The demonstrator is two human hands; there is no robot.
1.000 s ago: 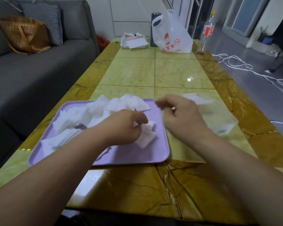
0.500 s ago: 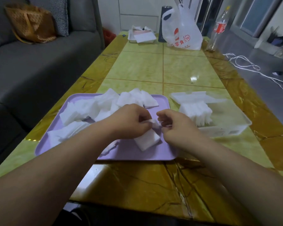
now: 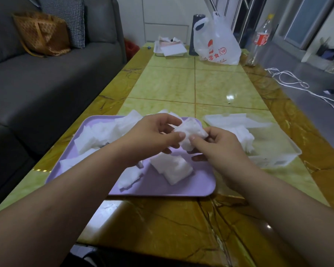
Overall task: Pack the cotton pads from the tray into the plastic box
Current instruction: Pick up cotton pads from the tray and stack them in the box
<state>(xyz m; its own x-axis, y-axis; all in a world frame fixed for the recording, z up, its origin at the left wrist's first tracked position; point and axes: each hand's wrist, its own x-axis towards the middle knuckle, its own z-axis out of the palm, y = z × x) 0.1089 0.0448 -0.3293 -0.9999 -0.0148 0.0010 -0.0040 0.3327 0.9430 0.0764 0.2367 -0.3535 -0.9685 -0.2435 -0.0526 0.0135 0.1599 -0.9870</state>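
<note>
just above the purple tray (image 3: 191,186), the left hand (image 3: 152,135) and right hand (image 3: 218,145) both pinch one small bunch of cotton pads (image 3: 191,132) between thumbs and fingers. more loose pads (image 3: 104,132) lie on the tray, and right of the tray sits the clear plastic box (image 3: 274,151) with a stack of pads (image 3: 243,136) inside.

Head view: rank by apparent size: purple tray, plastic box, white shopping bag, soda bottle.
1. purple tray
2. plastic box
3. white shopping bag
4. soda bottle
Bag and bottle sit farther away, so true sizes are unsure.
</note>
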